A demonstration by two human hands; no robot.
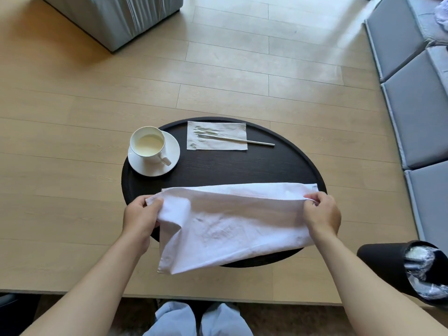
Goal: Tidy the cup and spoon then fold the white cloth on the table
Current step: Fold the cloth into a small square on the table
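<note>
A round black table is seen from above, standing on a light wooden floor. On the near part of the table a white cloth is spread, and its near left corner hangs over the table edge. The cloth is held at both ends. The left hand is closed on the left end of the cloth, with the thumb on top and the other fingers hidden under the fabric. The right hand is pinched on the right end, where the upper layer of the cloth is lifted a little above the lower layer, so that a fold is visible along the far edge. At the far left of the table a white cup is placed upright on a white saucer; a pale, creamy liquid is seen inside the cup, and its handle is turned to the near right. At the far middle of the table a paper napkin is laid flat, and a thin metal spoon is laid across it, with the handle reaching past the right edge of the napkin onto the table. The cup and the spoon are well apart from the cloth and from both hands. Grey cushions are seen at the right side.
</note>
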